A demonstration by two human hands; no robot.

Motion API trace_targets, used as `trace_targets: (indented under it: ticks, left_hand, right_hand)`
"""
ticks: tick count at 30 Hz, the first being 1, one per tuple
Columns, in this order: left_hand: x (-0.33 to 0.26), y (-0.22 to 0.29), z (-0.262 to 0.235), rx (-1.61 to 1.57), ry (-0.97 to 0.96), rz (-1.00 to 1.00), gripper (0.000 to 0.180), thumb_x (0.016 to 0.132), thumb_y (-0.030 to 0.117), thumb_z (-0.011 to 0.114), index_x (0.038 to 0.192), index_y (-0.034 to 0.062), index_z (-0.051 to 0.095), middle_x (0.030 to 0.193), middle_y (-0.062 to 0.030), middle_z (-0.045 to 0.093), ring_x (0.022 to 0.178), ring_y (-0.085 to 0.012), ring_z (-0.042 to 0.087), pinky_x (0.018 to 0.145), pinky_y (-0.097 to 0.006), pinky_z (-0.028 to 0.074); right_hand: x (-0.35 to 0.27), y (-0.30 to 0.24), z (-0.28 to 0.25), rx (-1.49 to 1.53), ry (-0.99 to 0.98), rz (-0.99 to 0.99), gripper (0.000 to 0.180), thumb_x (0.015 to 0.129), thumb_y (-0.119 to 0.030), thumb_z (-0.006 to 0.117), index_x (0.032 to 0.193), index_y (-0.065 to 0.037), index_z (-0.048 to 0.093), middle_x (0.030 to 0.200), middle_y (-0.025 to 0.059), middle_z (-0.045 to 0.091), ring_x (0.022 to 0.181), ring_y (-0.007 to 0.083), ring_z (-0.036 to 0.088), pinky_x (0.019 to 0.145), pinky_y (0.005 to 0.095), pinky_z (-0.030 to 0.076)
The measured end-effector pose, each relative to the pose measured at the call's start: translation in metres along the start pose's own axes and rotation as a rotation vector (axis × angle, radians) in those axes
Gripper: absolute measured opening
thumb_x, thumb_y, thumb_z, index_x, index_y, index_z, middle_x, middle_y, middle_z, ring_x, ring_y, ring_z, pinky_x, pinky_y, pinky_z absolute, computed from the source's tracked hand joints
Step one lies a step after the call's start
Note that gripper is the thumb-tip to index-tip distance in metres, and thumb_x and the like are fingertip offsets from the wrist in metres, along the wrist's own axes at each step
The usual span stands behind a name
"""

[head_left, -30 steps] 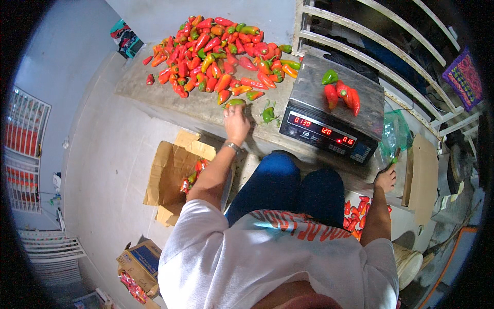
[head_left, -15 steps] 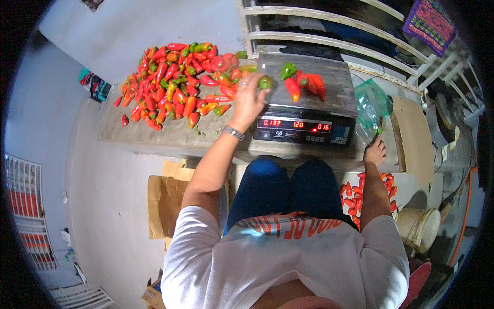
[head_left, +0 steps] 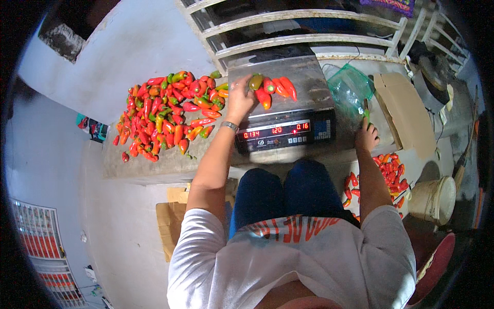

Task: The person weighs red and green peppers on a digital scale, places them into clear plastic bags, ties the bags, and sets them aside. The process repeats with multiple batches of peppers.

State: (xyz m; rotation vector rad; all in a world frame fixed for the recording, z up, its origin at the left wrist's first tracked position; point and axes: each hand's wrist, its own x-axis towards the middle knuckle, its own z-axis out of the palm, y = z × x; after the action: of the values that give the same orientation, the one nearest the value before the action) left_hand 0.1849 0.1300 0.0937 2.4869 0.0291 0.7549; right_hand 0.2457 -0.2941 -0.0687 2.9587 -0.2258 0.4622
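At the left edge of the scale's grey weighing plate (head_left: 303, 67), my left hand (head_left: 240, 102) is closed on an olive-green pepper (head_left: 256, 81); some of its fingers are hidden behind it. Several red peppers (head_left: 288, 88) lie on the plate just right of that hand. The scale's dark front panel (head_left: 285, 138) has lit red digits. My right hand (head_left: 367, 137) rests at the ledge's front edge, right of the scale, closed around what looks like a knife (head_left: 366, 110) with a green handle and dark upper part.
A large heap of red and green peppers (head_left: 154, 116) covers the ledge on the left. A green plastic bag (head_left: 350, 87) and cardboard (head_left: 404, 110) lie on the right. Below are more red peppers (head_left: 393, 172) and a pale bucket (head_left: 437, 201). White railings (head_left: 309, 38) stand behind.
The view has swung, shifting the scene. My left hand has brought the olive-green pepper in against the red ones, and the red peppers lie differently. My right hand keeps its hold.
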Motion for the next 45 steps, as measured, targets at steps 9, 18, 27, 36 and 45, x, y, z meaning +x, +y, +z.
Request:
trace_targets:
  ticks: [9,18,27,36,45]
  left_hand:
    - [-0.007,0.002,-0.002,-0.098,-0.061,-0.062,0.050,0.072,0.004,0.054,0.121,0.0099,0.048,0.113,-0.0198,0.054,0.107,-0.0329,0.050,0.091,-0.036,0.039]
    - [-0.005,0.006,-0.004,-0.134,-0.060,-0.055,0.051,0.072,0.002,0.054,0.122,0.0061,0.046,0.117,-0.0174,0.053,0.111,-0.0271,0.050,0.093,-0.031,0.038]
    - [-0.009,-0.013,0.006,-0.036,0.067,-0.082,0.040,0.073,0.007,0.060,0.112,0.0051,0.053,0.097,-0.0181,0.058,0.090,-0.0285,0.057,0.080,-0.035,0.045]
    - [-0.037,-0.031,-0.023,0.097,0.612,-0.200,0.033,0.068,0.000,0.057,0.100,0.0006,0.050,0.098,-0.0188,0.051,0.097,-0.0345,0.045,0.085,-0.040,0.036]
    - [-0.116,-0.195,-0.072,-0.780,0.988,-0.927,0.011,0.070,-0.001,0.053,0.081,-0.0021,0.050,0.075,-0.0147,0.057,0.056,-0.0244,0.056,0.050,-0.035,0.048]
  right_hand:
    - [0.000,-0.002,-0.007,0.011,-0.055,0.025,0.048,0.083,-0.026,0.046,0.129,-0.030,0.033,0.115,0.0015,0.045,0.108,0.0231,0.042,0.079,0.0478,0.035]
    - [0.001,-0.001,-0.001,0.050,-0.005,0.059,0.044,0.084,-0.025,0.043,0.127,-0.030,0.035,0.114,0.0010,0.046,0.109,0.0232,0.042,0.081,0.0474,0.033]
    - [0.005,-0.009,-0.011,0.036,-0.049,0.035,0.049,0.081,-0.035,0.047,0.129,-0.031,0.034,0.110,0.0010,0.048,0.103,0.0238,0.045,0.076,0.0459,0.035]
    - [0.002,0.003,0.010,-0.106,0.069,0.008,0.069,0.069,-0.050,0.058,0.129,-0.031,0.032,0.110,0.0001,0.047,0.098,0.0222,0.046,0.071,0.0413,0.038]
    - [0.002,-0.005,-0.011,-0.044,-0.097,0.036,0.048,0.084,-0.032,0.044,0.130,-0.032,0.029,0.119,0.0018,0.045,0.108,0.0247,0.044,0.080,0.0480,0.037]
